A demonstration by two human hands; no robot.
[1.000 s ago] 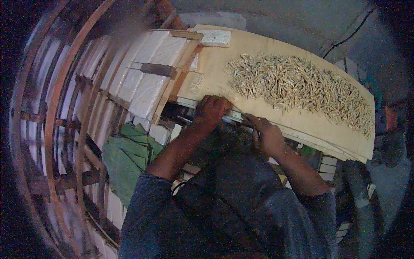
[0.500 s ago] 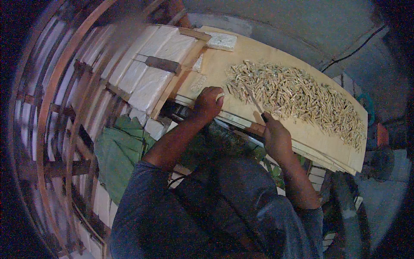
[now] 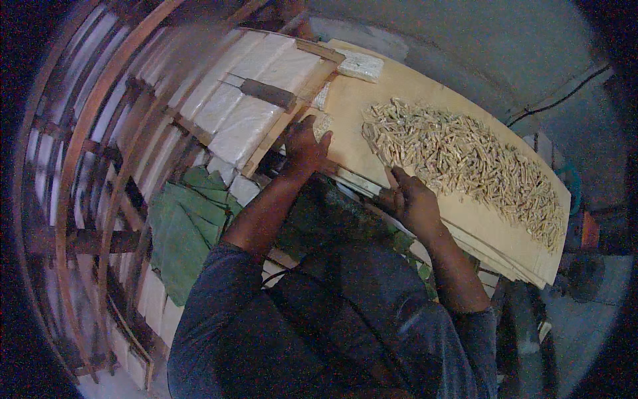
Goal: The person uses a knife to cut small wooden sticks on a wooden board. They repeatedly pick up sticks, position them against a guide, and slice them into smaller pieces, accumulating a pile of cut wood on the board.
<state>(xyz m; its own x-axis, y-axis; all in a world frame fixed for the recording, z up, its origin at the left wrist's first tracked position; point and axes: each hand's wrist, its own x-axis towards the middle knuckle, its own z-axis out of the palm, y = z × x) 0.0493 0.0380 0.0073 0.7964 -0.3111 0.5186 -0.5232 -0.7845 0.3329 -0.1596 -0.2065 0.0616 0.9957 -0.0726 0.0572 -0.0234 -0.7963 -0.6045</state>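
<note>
My left hand [image 3: 307, 145] is at the left part of the pale wooden board [image 3: 351, 93], its thumb and index finger apart. It lies close to a small pale, grainy patch [image 3: 323, 122], and I see nothing between the fingers. My right hand [image 3: 415, 205] is closed round the handle of a thin-bladed tool [image 3: 376, 147], like a knife or narrow spatula. The blade points away, to the near left edge of a wide heap of short, pale, stick-like pieces [image 3: 458, 149]. Fingers hide most of the handle.
Left of the board, a tray holds white wrapped blocks [image 3: 242, 130], with a dark-handled two-pronged tool [image 3: 267, 94] on them. Another white packet [image 3: 360, 65] sits at the board's far edge. Green folded cloth or leaves [image 3: 183, 233] hang lower left, near slatted wooden racks [image 3: 83, 143].
My left hand has moved left, from the board's front edge to the grainy patch, and its fingers have spread. The small pale thing at its fingertips no longer shows. My right hand still grips the tool.
</note>
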